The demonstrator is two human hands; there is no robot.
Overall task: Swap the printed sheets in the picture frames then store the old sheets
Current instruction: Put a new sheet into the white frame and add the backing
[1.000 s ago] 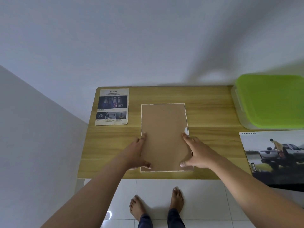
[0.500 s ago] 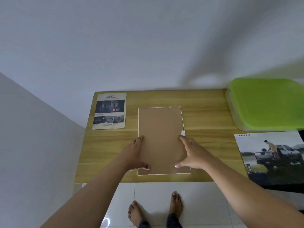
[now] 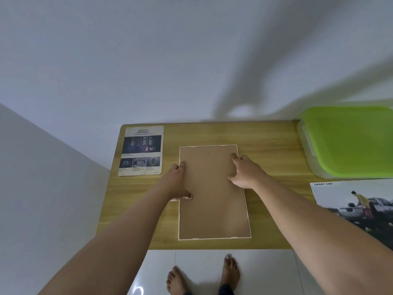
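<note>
A picture frame (image 3: pixel 212 209) lies face down in the middle of the wooden table (image 3: pixel 272 145), showing its brown backing board and thin white rim. My left hand (image 3: pixel 175 184) rests along the frame's left edge, fingers fairly straight and thumb on the board. My right hand (image 3: pixel 244 171) sits on the upper right edge, its fingers curled onto the rim and thumb pressing the board. A printed "SAFETY" sheet (image 3: pixel 141 150) lies flat at the table's back left. A larger "SMART CAR" print (image 3: pixel 357 205) with a pickup truck lies at the right.
A clear storage box with a green lid (image 3: pixel 348 141) stands at the back right, against the wall. The table's back edge meets a white wall. My bare feet (image 3: pixel 204 273) stand on the tiled floor below the table's front edge.
Both hands have slid from the frame's lower sides up toward its far half. The frame itself lies in the same place on the table.
</note>
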